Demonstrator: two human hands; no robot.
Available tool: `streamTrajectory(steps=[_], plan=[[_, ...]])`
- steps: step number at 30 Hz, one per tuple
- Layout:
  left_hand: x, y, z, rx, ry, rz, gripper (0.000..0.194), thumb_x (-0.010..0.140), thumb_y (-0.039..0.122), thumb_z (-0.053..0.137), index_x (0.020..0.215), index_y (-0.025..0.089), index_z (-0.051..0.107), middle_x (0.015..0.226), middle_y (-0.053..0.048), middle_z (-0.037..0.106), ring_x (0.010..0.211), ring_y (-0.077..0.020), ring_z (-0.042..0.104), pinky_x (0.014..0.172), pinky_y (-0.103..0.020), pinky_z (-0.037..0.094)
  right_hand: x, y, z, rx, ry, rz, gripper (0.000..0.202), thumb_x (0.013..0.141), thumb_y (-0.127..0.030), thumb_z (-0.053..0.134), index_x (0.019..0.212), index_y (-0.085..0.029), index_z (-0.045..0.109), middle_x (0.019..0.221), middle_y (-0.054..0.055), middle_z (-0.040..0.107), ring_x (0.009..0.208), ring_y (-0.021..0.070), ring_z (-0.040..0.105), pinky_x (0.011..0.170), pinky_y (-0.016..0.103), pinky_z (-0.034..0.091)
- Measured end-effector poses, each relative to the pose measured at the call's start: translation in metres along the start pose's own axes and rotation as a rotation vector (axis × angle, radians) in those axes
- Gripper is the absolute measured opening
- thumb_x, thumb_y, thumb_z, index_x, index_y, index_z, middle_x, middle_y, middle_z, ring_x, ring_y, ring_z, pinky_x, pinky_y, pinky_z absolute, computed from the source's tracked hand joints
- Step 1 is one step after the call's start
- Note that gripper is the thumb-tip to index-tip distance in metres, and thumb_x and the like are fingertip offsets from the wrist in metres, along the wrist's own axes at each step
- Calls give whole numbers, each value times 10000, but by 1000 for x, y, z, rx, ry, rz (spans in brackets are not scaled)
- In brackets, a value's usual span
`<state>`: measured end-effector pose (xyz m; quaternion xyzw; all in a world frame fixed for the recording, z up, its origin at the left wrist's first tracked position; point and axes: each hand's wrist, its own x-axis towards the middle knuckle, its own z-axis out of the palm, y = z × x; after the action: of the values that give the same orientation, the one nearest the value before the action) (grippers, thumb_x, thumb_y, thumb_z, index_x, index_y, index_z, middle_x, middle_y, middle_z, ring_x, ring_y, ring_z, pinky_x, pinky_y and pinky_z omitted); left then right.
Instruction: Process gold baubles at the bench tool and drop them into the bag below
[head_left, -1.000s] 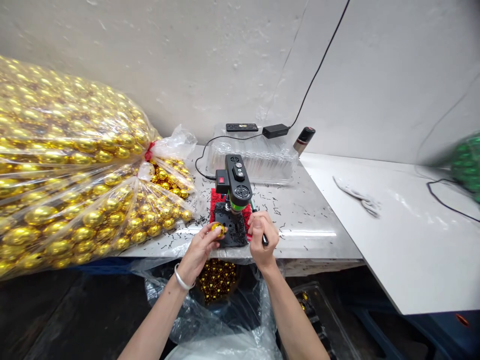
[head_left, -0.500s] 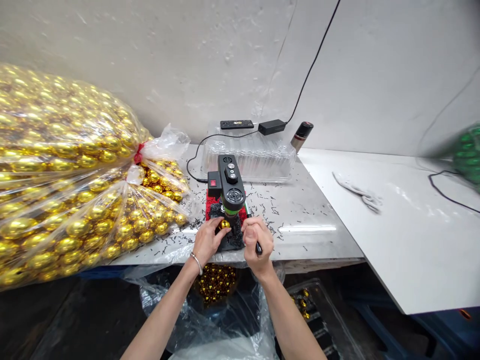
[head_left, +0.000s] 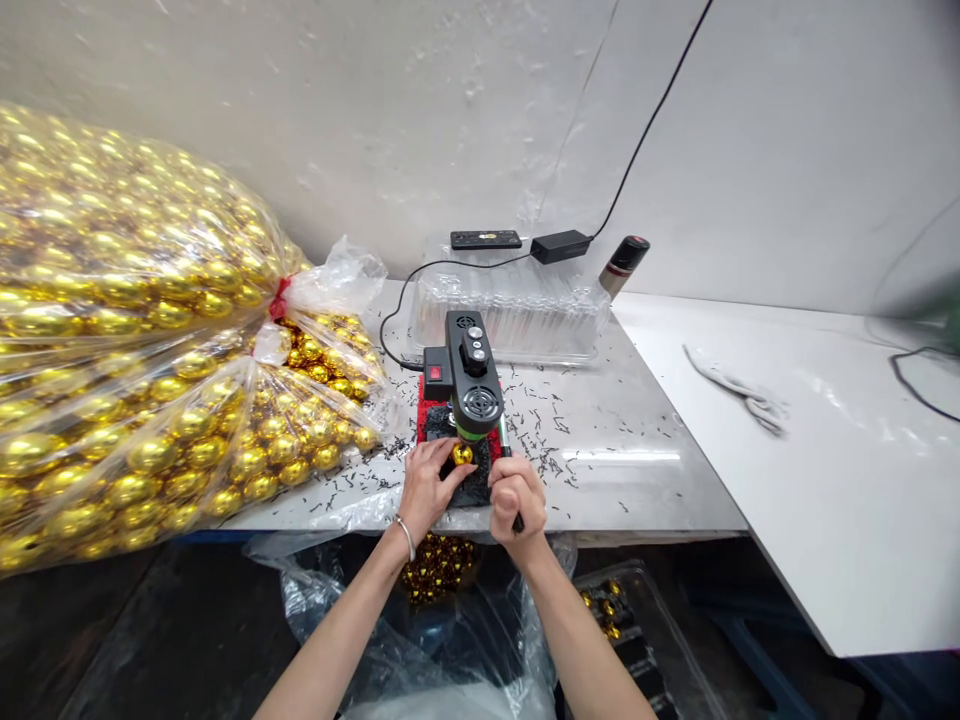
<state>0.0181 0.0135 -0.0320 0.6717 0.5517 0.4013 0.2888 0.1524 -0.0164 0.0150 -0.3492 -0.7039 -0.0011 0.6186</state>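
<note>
A small shiny gold ball [head_left: 462, 454] is pinched between the thumb and fingers of my left hand [head_left: 429, 488], right under the head of a black benchtop press machine [head_left: 474, 375]. Around the black handle of the machine's lever [head_left: 517, 522] my right hand [head_left: 517, 495] is wrapped in a fist. The machine stands on a base with red and black [head_left: 472, 488] parts, strewn with dark shavings. Whatever tool sits beneath the machine's head is hidden from me.
Large clear bags of gold balls [head_left: 127, 300] fill the left. Behind the machine stands a clear plastic box [head_left: 517, 310] carrying a black power adapter [head_left: 561, 246]. A dark-capped bottle [head_left: 624, 265] leans nearby. Gloves [head_left: 735, 388] lie on the white table [head_left: 817, 480]. Below hangs an open plastic bag [head_left: 330, 590] with gold balls.
The view has shifted slightly, so most things sit a little further right. My left hand stays on the gold ball under the machine, and my right hand keeps its grip on the lever.
</note>
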Motion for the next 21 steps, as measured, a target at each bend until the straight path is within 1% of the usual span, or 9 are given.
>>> streamTrajectory(steps=[3, 6, 9, 11, 14, 17, 19, 21], plan=[[0, 2, 0, -4, -7, -6, 299, 800, 384, 660, 1052, 226, 686, 1101, -91, 678, 1053, -284, 545, 1000, -421, 326, -7, 8, 5, -27, 49, -32, 319, 961, -261, 289, 680, -212, 431, 690, 10, 520, 615, 125, 495, 646, 333, 453], [1, 3, -1, -44, -14, -35, 295, 782, 385, 679, 1033, 231, 690, 1099, -87, 680, 1059, -286, 540, 1016, -427, 313, -13, 14, 8, -39, 75, -36, 331, 965, -265, 266, 676, -216, 421, 686, 1, 517, 613, 124, 516, 692, 357, 466], [0, 3, -2, -87, -17, -58, 298, 761, 386, 698, 1023, 244, 692, 1109, -82, 678, 1070, -290, 532, 1028, -432, 304, -19, 18, 9, -60, 2, -89, 310, 954, -242, 290, 679, -218, 430, 682, -2, 523, 633, 129, 547, 698, 352, 476], [0, 2, -2, -92, -17, -51, 305, 761, 389, 697, 1030, 244, 693, 1103, -84, 679, 1068, -292, 533, 1027, -434, 306, -18, 17, 8, -72, -28, -94, 306, 950, -234, 296, 676, -217, 430, 678, 0, 520, 639, 130, 550, 688, 342, 477], [3, 2, 0, -102, -11, -42, 300, 757, 381, 703, 1024, 243, 699, 1087, -86, 683, 1059, -292, 540, 1031, -437, 307, -4, 7, 3, -44, 17, -26, 328, 949, -227, 286, 648, -213, 415, 657, 4, 503, 599, 127, 510, 647, 331, 460], [3, 6, -2, -139, 8, -65, 292, 737, 351, 727, 1009, 247, 703, 1084, -79, 684, 1060, -290, 540, 1046, -455, 301, 24, -9, -5, 15, 38, 14, 301, 916, -166, 349, 625, -208, 414, 637, 5, 495, 573, 119, 479, 542, 284, 393], [-4, 11, -7, -168, 37, -78, 305, 732, 343, 733, 1021, 250, 699, 1084, -78, 680, 1068, -290, 540, 1049, -464, 309, 42, -19, -10, 13, 40, 79, 298, 898, -120, 376, 616, -207, 410, 597, -5, 470, 595, 125, 491, 547, 279, 382], [-21, 17, -15, -211, 38, -78, 333, 731, 351, 736, 1048, 257, 696, 1095, -84, 671, 1092, -295, 539, 1051, -458, 327, 53, -26, -13, 15, 15, 119, 299, 893, -102, 388, 614, -205, 409, 588, -10, 458, 602, 123, 491, 553, 278, 375]])
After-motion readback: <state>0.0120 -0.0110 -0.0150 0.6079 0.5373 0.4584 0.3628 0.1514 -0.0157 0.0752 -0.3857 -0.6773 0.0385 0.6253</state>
